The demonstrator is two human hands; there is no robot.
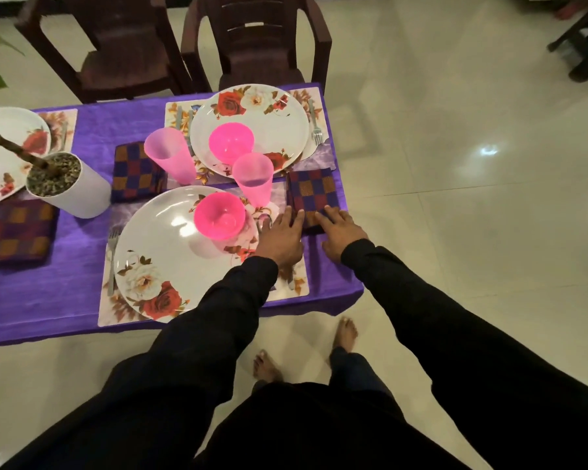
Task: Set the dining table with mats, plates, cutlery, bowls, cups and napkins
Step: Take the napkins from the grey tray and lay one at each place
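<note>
Hands (280,240) (342,232) flat on checked napkin (313,195).

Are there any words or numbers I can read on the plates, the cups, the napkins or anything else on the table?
None. The near plate and the far plate show only flowers, the napkin under both hands only checks, and the pink cups and white plant pot are plain.
</note>
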